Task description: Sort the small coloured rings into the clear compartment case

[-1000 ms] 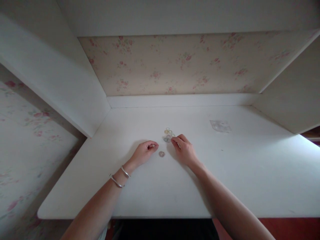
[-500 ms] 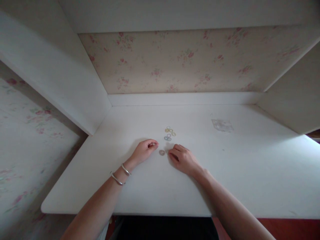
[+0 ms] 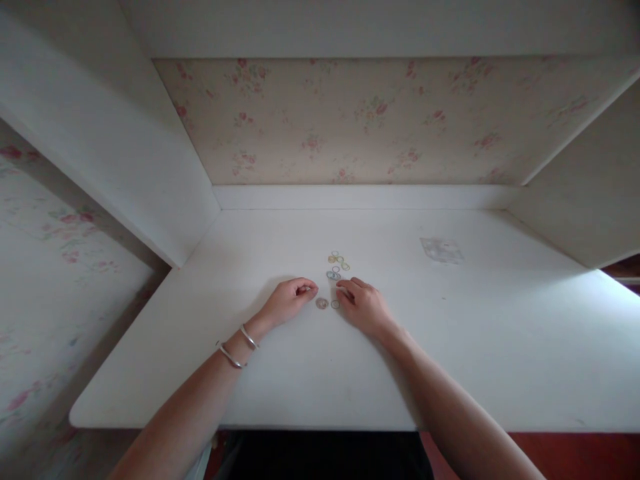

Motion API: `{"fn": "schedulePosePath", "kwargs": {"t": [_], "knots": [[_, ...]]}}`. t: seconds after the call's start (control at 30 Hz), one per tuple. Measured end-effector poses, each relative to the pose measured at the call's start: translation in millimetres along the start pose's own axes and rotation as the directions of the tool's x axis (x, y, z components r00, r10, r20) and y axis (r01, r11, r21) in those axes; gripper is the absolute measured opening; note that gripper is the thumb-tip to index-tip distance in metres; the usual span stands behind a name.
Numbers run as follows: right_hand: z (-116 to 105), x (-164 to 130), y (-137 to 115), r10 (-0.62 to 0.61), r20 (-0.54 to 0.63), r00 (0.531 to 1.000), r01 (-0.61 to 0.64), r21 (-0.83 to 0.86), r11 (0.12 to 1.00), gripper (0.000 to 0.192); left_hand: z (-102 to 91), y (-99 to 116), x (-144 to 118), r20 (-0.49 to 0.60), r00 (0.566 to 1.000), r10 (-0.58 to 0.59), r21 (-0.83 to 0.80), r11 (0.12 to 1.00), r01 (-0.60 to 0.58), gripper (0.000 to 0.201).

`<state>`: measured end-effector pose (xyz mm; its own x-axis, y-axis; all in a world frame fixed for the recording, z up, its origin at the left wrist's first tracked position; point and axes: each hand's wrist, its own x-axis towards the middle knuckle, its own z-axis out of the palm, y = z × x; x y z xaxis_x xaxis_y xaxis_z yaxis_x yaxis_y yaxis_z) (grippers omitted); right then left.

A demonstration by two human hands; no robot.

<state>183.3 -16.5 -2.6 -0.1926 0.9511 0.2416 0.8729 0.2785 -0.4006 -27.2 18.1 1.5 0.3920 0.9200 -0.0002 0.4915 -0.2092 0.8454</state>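
A person's two bare hands rest on a white counter (image 3: 490,347) set in a papered alcove, working among a scatter of small coloured rings. The right hand (image 3: 365,307) lies palm down with its fingers (image 3: 345,288) curled and nearly closed at the near edge of the ring cluster (image 3: 336,265), which sits at about 11 o'clock from that hand; whether anything is pinched there cannot be told. Two separate rings (image 3: 327,304) lie flat side by side in the gap between the hands, the right-hand one just beside the right fingertips. The left hand (image 3: 287,303), at 9 o'clock from that pair, is drawn into a loose fist, thumb against forefinger (it may grip something tiny, but the view does not show it). Two bangles (image 3: 239,347) circle the left wrist.

The rings look thin, light and stiff, likely wire or plastic, and lying flat on a smooth surface they would probably slide before they lift. A fingertip pinch across the rim, or a nail slipped under one edge, seems the likeliest hold. Being round, each ring has no long axis and points nowhere; all lie with the open face up. The cluster itself runs roughly from 12 to 6 o'clock. A clear packet (image 3: 441,250) lies well apart at 2 o'clock.
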Motion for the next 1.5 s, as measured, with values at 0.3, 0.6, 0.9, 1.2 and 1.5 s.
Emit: {"fn": "schedulePosePath", "kwargs": {"t": [0.3,0.6,0.9,1.2,1.5], "knots": [[3,14,-3,0.095,0.042,0.995,-0.091,-0.087,0.992,0.028,0.3,3,0,-0.009,1.0,0.006,-0.026,1.0,-0.006,0.027],[7,11,7,0.065,-0.06,0.996,-0.066,-0.005,0.998,0.029,0.5,1,-1,0.004,1.0,0.015,-0.039,0.999,-0.015,0.026],[-1,-8,9,-0.109,-0.026,0.994,0.112,0.243,0.964,0.027,0.0,-1,-1,0.011,1.0,0.021,0.007,1.0,-0.021,0.03],[-6,-11,2,-0.192,0.063,0.979,0.18,0.167,0.969,0.024,0.5,-1,-2,0.003,1.0,0.027,0.004,1.0,-0.027,0.028],[-11,-12,2,-0.261,0.097,0.961,0.25,0.109,0.962,0.025,-1.2,4,-3,0.011,1.0,0.028,0.012,1.0,-0.028,0.026]]}}
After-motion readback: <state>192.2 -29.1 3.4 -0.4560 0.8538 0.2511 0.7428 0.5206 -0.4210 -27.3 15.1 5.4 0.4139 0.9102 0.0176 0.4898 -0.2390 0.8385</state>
